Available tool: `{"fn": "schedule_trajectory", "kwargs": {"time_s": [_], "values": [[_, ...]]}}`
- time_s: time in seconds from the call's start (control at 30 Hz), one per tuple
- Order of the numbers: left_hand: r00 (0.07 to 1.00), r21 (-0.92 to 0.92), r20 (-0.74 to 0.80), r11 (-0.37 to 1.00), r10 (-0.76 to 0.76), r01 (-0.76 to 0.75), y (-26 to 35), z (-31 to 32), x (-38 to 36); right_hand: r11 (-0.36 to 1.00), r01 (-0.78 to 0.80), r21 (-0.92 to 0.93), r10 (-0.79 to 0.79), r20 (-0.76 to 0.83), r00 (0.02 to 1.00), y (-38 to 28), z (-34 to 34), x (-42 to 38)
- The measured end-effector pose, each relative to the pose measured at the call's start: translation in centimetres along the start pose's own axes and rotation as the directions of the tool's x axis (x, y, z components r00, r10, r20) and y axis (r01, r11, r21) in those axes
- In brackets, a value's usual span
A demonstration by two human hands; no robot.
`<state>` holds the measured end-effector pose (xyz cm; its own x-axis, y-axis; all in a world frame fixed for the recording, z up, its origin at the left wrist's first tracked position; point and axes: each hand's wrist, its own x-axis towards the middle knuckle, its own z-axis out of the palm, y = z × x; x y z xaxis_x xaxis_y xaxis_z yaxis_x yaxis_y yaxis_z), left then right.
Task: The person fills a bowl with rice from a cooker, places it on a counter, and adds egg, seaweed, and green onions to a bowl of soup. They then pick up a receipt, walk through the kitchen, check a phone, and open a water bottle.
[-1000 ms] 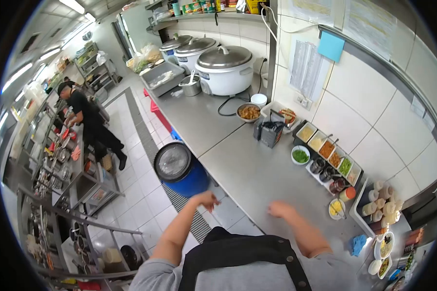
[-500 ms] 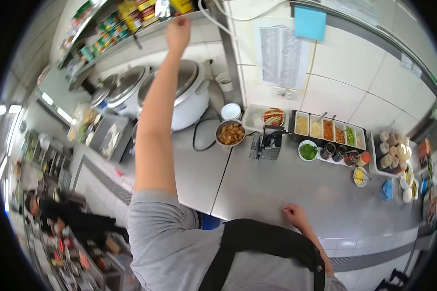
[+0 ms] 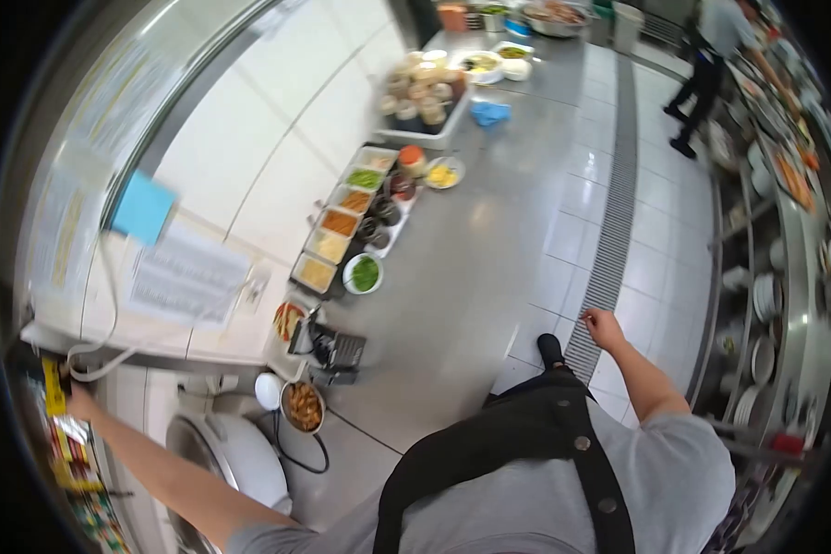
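My left hand [image 3: 83, 403] is stretched out to the shelf at the lower left, right beside a yellow package [image 3: 54, 388]. Its fingertips are blurred and partly hidden, so I cannot make out a grip. Below that arm is a large white pot [image 3: 249, 452] with a metal lid. My right hand [image 3: 604, 330] hangs over the floor, away from the counter. Its fingers are loosely curled together, and nothing shows in them.
On the steel counter [image 3: 452, 305] are a bowl of browned chunks [image 3: 303, 406], a black device [image 3: 342, 353], a bowl of chopped greens [image 3: 364, 273], topping containers [image 3: 339, 222] and a bottle tray [image 3: 434, 134]. Dish shelves [image 3: 757, 305] line the right; a person [image 3: 716, 55] stands there.
My view has swung right, bringing the aisle and another person into sight. My left arm still extends to the shelf; my right hand has moved from over the counter to over the floor.
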<state>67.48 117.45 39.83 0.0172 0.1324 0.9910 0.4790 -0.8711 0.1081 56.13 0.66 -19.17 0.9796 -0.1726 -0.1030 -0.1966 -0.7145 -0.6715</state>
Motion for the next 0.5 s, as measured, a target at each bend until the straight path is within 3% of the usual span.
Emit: {"fn": "schedule_trajectory", "kwargs": {"time_s": [0.03, 0.07, 0.1, 0.13, 0.17, 0.23, 0.27, 0.3, 0.33, 0.4, 0.43, 0.47, 0.5], "values": [[0.969, 0.176, 0.093, 0.962, -0.229, 0.21, 2.5, -2.5, -0.7, 0.988, -0.148, -0.052, 0.148, 0.0, 0.989, 4.7, -0.1, -1.5], [0.96, 0.164, 0.069, 0.952, -0.272, 0.258, 4.6, -5.1, -1.8, 0.965, -0.254, -0.059, 0.25, -0.07, 0.966, 8.7, -0.6, -3.4], [0.957, 0.305, -0.019, 0.91, -0.289, 0.281, 7.5, -8.0, -3.2, 0.909, -0.377, -0.176, 0.351, -0.159, 0.923, 12.8, -1.1, -5.5], [0.96, 0.077, -0.148, 0.965, -0.237, 0.25, 9.0, -10.1, -5.1, 0.827, -0.538, -0.164, 0.498, -0.229, 0.836, 16.5, -1.8, -7.4], [0.937, 0.02, -0.244, 0.965, -0.251, 0.263, 11.5, -12.6, -7.2, 0.722, -0.678, -0.141, 0.624, -0.292, 0.725, 19.8, -2.5, -9.2], [0.889, -0.119, -0.387, 0.97, -0.244, 0.214, 14.8, -17.5, -12.4, 0.612, -0.787, -0.081, 0.692, -0.426, 0.582, 26.0, -3.2, -12.4], [0.87, -0.202, -0.438, 0.968, -0.228, 0.152, 17.2, -19.7, -15.8, 0.597, -0.799, -0.073, 0.713, -0.408, 0.57, 28.3, -3.5, -12.7], [0.865, -0.266, -0.389, 0.937, -0.318, 0.225, 23.4, -23.3, -19.4, 0.581, -0.811, -0.069, 0.733, -0.391, 0.557, 30.7, -4.0, -12.9], [0.851, -0.327, -0.331, 0.895, -0.408, 0.302, 29.9, -26.9, -23.3, 0.6, -0.79, -0.125, 0.718, -0.352, 0.601, 33.4, -3.6, -12.6], [0.913, -0.27, -0.112, 0.897, -0.391, 0.351, 36.4, -31.0, -32.3, 0.653, -0.71, -0.265, 0.685, -0.193, 0.702, 38.0, -3.9, -11.2], [0.885, -0.484, 0.025, 0.769, -0.464, 0.417, 42.3, -32.5, -36.9, 0.69, -0.645, -0.329, 0.662, -0.072, 0.746, 39.2, -4.4, -9.7], [0.709, -0.392, 0.323, 0.593, -0.627, 0.703, 48.2, -34.5, -41.4, 0.755, -0.305, -0.581, 0.53, 0.266, 0.805, 38.9, -6.2, -7.3], [0.672, -0.371, 0.429, 0.561, -0.603, 0.74, 55.0, -36.3, -45.9, 0.751, 0.112, -0.651, 0.421, 0.602, 0.678, 38.9, -7.8, -4.9]]}}
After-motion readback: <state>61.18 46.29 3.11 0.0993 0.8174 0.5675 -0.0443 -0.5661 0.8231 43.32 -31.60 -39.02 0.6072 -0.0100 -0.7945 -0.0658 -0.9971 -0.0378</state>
